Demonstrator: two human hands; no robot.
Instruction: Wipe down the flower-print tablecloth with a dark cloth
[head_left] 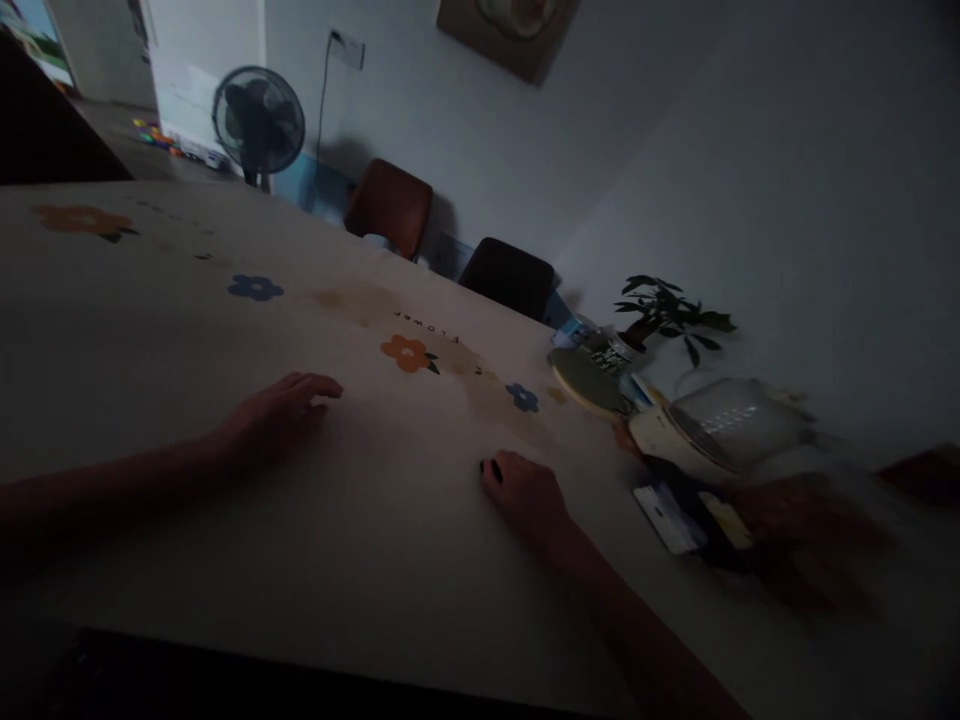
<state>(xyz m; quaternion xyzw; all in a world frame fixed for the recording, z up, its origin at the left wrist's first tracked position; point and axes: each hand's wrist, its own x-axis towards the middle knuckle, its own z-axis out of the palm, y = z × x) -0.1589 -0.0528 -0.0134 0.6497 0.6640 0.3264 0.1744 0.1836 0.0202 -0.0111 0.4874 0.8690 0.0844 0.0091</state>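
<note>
With left hand (274, 425) loosely spread, right hand (526, 497) pinching small black object (496, 471), right of orange flower print (407, 353): likely holding; needs steadiness.

The right hand (529, 493) holds a small dark object (496, 470) (unclear what); the left hand (274, 420) curves open; far left, a fan (259, 120).

The picture is dim, and darkest along the bottom and right edges. Light appears to come from the upper left, where the pale door (202, 75) is brightest. The orange chair (388, 205) casts a soft shadow on the wall (637, 150). The tabletop (390, 560) fades to gloom toward the bottom. Small glints dot the plastic (739, 415) at right; reddish things (814, 530) lower right are blurred.
</note>
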